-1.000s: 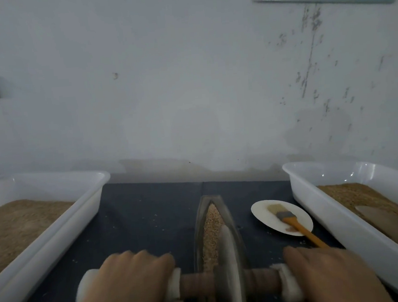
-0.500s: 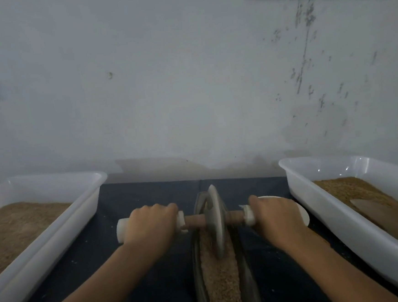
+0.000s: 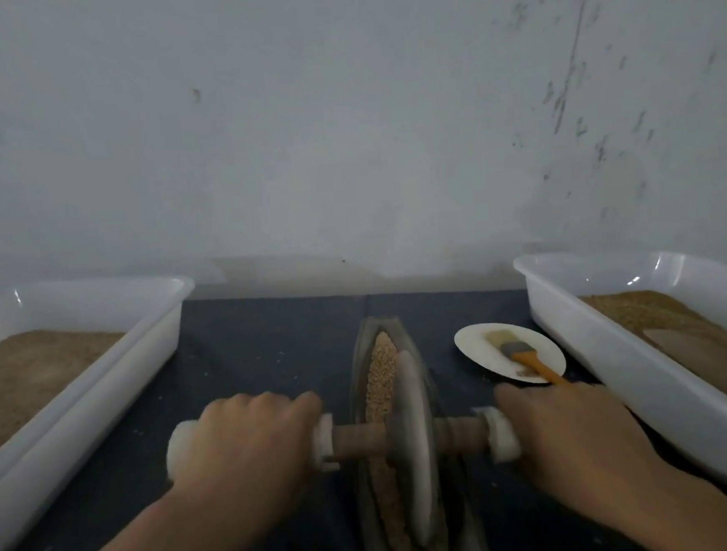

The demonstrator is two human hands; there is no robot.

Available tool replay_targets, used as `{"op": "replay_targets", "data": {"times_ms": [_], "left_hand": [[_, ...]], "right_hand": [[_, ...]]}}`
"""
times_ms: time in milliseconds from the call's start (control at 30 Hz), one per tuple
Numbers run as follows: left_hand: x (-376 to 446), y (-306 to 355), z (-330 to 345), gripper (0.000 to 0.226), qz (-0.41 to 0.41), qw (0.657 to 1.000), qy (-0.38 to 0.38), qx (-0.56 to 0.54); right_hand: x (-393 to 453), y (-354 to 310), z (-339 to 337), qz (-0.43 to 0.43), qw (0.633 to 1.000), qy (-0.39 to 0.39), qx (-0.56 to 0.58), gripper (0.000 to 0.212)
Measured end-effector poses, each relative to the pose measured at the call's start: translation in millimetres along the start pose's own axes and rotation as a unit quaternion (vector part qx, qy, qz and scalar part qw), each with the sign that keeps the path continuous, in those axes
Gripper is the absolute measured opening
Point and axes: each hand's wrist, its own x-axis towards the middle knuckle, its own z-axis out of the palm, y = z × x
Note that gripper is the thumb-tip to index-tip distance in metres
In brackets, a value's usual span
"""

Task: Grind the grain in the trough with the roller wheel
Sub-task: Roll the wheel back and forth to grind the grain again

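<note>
I see both hands on the roller wheel (image 3: 412, 449), which stands upright on edge in the narrow boat-shaped trough (image 3: 360, 362) at the middle of the dark table (image 3: 262, 339). My left hand (image 3: 249, 445) has its fingers curled over the white left handle, gripping it; my right hand (image 3: 570, 437) wraps the white right handle the same way, with the brown wooden axle (image 3: 357, 441) bare between each hand and the disc. Tan grain (image 3: 382, 373) fills the trough ahead of the wheel and runs on beneath and behind it toward me. Just right of the trough's far end lies a small white plate (image 3: 471, 345) carrying an orange-handled brush (image 3: 520, 352). A white plastic tub (image 3: 112, 360) with brown meal sits at the left, and a second white tub (image 3: 598, 352) at the right holds more of it, both well apart from the trough.
</note>
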Motion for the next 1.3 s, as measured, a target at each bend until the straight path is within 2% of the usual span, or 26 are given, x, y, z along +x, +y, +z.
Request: {"op": "replay_targets", "data": {"times_ms": [133,233,333,433,567,633,667,833,967,1067,1167,1300], "left_hand": [[54.3,-6.0,21.4,0.019,-0.047,0.996,0.073,0.013],[75.9,-8.1,28.0,0.018,-0.065,0.994,0.091,0.014],[60.2,-8.6,24.6,0.025,-0.045,0.996,0.079,0.015],[14.9,-5.9,12.9,0.029,-0.006,1.000,0.025,0.005],[-30.9,-6.4,-8.5,0.032,0.034,0.998,0.004,0.043],[-32.4,-5.0,-12.0,0.030,0.028,0.998,-0.008,0.057],[-27.0,-3.1,-11.0,0.031,0.017,0.998,-0.007,0.056],[42.2,-6.4,17.9,0.023,-0.035,0.998,0.046,0.019],[82.9,-10.5,27.6,0.019,-0.049,0.993,0.102,0.024],[71.2,-7.3,26.4,0.022,-0.033,0.992,0.114,0.042],[30.0,-5.3,21.1,0.031,0.000,0.993,0.114,0.033],[-25.5,-6.8,2.1,0.066,0.116,0.978,0.171,0.019]], "right_hand": [[58.9,6.8,24.2,0.010,0.996,0.089,-0.024,0.038],[83.1,7.3,27.6,0.022,0.994,0.099,-0.048,0.036],[61.5,6.2,26.3,0.018,0.995,0.090,-0.041,0.036],[10.5,5.5,12.2,-0.015,0.999,0.041,-0.008,0.037],[-27.1,6.0,-15.9,-0.061,0.998,-0.026,-0.002,0.052],[-29.8,3.1,-17.7,-0.036,0.993,-0.116,0.011,0.044],[-26.6,1.0,-13.4,-0.018,0.991,-0.129,0.013,0.039],[37.3,5.5,22.2,0.021,0.999,0.034,-0.007,0.025],[85.5,9.3,32.9,0.029,0.997,0.067,-0.033,0.024],[69.9,6.3,32.1,0.039,0.997,0.064,-0.022,0.025],[18.7,1.2,19.5,0.027,1.000,0.014,-0.007,0.026],[-30.6,-3.0,-13.3,-0.002,0.998,-0.068,-0.007,0.035]]}}
